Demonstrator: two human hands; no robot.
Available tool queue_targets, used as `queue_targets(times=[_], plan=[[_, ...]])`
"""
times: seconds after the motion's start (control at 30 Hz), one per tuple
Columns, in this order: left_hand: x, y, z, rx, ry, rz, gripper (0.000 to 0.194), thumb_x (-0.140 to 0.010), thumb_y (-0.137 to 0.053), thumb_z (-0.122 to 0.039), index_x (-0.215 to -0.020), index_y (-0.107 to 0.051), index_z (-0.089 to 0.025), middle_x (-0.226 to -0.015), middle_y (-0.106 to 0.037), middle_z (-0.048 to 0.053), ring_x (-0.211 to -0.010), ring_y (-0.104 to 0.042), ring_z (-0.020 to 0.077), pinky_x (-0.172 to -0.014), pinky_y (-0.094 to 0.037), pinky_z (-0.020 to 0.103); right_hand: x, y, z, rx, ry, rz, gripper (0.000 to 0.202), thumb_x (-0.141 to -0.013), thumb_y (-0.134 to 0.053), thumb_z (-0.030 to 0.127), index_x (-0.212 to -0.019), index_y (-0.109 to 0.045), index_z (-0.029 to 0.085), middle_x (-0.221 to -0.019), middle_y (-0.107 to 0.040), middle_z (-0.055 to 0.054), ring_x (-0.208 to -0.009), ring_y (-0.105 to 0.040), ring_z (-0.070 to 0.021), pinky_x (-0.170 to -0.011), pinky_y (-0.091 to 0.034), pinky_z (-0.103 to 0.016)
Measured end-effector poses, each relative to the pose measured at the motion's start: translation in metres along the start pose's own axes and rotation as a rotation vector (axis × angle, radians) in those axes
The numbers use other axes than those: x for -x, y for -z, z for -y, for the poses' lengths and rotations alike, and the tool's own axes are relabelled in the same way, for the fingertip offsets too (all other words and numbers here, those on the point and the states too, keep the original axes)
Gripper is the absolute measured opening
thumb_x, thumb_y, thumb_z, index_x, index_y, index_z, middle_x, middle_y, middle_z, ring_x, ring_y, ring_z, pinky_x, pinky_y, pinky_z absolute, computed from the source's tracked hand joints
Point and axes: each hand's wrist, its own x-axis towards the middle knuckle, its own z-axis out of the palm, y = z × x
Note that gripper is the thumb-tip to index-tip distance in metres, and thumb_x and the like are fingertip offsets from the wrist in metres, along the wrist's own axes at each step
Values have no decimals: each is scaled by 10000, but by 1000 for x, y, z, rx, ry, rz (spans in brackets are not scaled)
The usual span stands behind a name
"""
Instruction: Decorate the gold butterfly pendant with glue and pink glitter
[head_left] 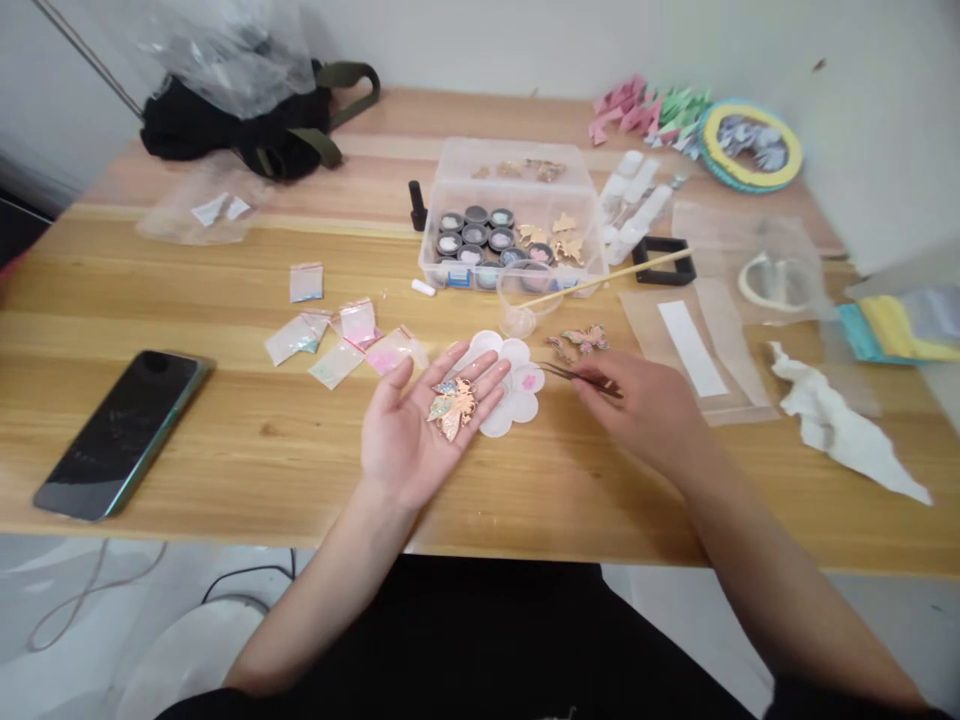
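Note:
My left hand (420,430) lies palm up with its fingers stretched out, and a gold butterfly piece (452,408) with blue-green parts rests on it. Pinched in my right hand (630,400) are dark tweezers (581,377), whose tips point left over the edge of a white flower-shaped palette (517,408). Pink bits sit in the palette's right petal, and my left fingers cover part of its left side. Just behind the tweezers, more butterfly pieces (586,339) lie on the table.
A clear box (517,185) of small pots and gold pieces stands behind a clear cup (521,318) with a wooden stick (615,275). Small bags (337,362) and a phone (120,435) lie left. At right are a black frame (664,262) and crumpled tissue (844,425).

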Motion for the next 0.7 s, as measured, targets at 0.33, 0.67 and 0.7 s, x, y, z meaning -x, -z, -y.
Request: queue_targets(times=[0.33, 0.67, 0.7], plan=[[-12, -4, 13, -1, -91, -59, 575, -1014, -348, -414, -1492, -423, -101, -1372, -646, 207, -1413, -529, 281, -1136, -468, 428, 6, -11, -14, -91, 204, -36, 276, -979, -480, 211, -1134, -708, 216, -1052, -764, -73, -955, -720, -218, -790, -585, -353], [-12, 0, 14, 7, -62, -59, 605, -1011, -347, -423, -1537, -372, -124, -1368, -648, 194, -1381, -563, 278, -1094, -511, 417, 6, -10, -13, -121, 166, -42, 212, -925, -514, 140, -1024, -688, 210, -968, -733, -53, -777, -690, -181, -638, -548, -306], [-12, 0, 14, 11, -58, -59, 607, -1011, -352, -425, -1539, -371, -125, -1363, -651, 194, -1377, -567, 278, -1090, -514, 415, 6, -10, -14, -114, 171, -43, 210, -928, -513, 140, -1020, -690, 207, -969, -734, -55, -773, -691, -181, -631, -548, -305]])
